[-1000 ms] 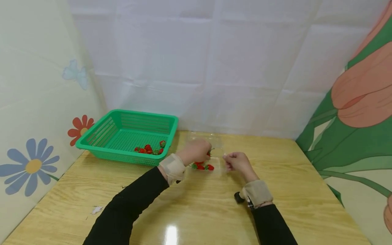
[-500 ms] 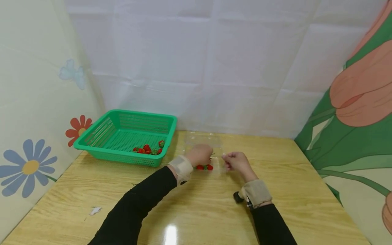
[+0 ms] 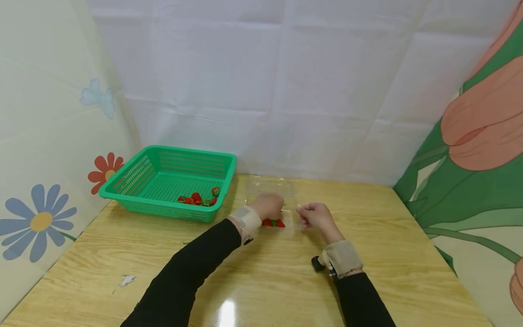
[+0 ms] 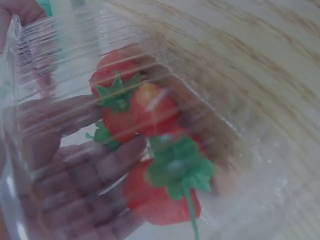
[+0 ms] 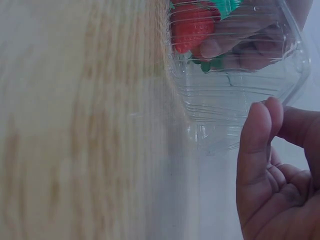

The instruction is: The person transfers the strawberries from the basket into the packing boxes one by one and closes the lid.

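A clear plastic clamshell box (image 3: 291, 219) lies with its lid (image 3: 270, 184) folded back. Several strawberries (image 3: 273, 223) sit along its near left part. My left hand (image 3: 267, 206) reaches down into the box, its fingers around a strawberry whose thin green stem shows beside the hand. Seen through the ribbed plastic in the left wrist view, the fingers lie against a leafy strawberry (image 4: 162, 200); exactly where they grip is partly hidden. With thumb and fingertips, my right hand (image 3: 316, 215) pinches the box's right rim (image 5: 295, 75).
Left of the box stands a green perforated basket (image 3: 188, 179) with several strawberries (image 3: 197, 199) in its near right corner. A white scrap (image 3: 127, 280) lies on the wooden table (image 3: 253, 277) at the left. White sheeting (image 3: 265, 91) hangs behind the table.
My left hand has moved slightly right and down into the box, and the strawberry in it is now mostly hidden. My right hand keeps its place on the rim.
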`<state>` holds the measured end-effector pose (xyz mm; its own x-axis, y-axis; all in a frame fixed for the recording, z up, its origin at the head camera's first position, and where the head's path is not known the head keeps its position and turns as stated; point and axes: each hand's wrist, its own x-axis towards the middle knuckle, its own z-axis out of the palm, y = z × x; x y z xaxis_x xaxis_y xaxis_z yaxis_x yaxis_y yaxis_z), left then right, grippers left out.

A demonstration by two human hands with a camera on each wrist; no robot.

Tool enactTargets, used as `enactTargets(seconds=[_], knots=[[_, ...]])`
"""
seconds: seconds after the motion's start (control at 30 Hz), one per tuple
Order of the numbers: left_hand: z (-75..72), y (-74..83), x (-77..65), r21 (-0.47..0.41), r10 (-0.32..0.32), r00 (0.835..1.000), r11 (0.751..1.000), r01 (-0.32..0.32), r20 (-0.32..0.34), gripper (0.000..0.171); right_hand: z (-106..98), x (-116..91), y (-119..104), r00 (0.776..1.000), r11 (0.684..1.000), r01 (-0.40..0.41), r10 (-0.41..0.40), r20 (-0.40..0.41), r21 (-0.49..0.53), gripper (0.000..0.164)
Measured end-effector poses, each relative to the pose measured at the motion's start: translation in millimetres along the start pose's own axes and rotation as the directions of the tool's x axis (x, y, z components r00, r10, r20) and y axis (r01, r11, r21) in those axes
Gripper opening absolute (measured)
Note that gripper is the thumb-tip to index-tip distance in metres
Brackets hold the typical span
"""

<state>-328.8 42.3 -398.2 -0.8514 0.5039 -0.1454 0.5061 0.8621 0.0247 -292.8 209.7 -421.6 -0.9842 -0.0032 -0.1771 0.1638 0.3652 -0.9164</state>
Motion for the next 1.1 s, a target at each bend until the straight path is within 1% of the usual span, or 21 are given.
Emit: enactTargets(seconds=[0.2,0.3,0.4,0.57,0.77,0.97,1.1], knots=[[-1.8,1.2,2.4,-0.033,-0.034,0.997,0.999,0.036,0.073,0.021,0,0,0,1.0,1.0,0.018,-0.018,0.0,0.008,0.028],[-1.8,0.8,2.9,-0.05,-0.053,0.994,0.997,0.058,0.094,0.021,0,1,0,1.0,1.0,0.019,-0.019,-0.005,0.012,0.028],[-1.6,0.0,3.4,-0.069,-0.072,0.992,0.994,0.079,0.103,0.022,0,1,0,1.0,1.0,0.024,-0.024,-0.001,0.019,0.028],[-1.7,-0.4,4.6,-0.078,-0.08,0.991,0.993,0.089,0.109,0.022,-1,1,0,1.0,0.999,0.03,-0.03,0.005,0.03,0.028],[-1.9,0.5,6.4,-0.088,-0.093,0.986,0.99,0.106,0.14,0.023,0,-1,-1,1.0,0.999,0.027,-0.027,0.0,0.028,0.028],[3.8,-0.2,10.7,-0.097,-0.092,0.985,0.989,0.107,0.146,0.027,1,-1,1,1.0,0.999,0.024,-0.024,-0.007,0.026,0.026],[6.3,-0.6,12.8,-0.104,-0.091,0.985,0.989,0.107,0.149,0.027,0,1,3,1.0,0.999,0.026,-0.026,-0.003,0.028,0.026]])
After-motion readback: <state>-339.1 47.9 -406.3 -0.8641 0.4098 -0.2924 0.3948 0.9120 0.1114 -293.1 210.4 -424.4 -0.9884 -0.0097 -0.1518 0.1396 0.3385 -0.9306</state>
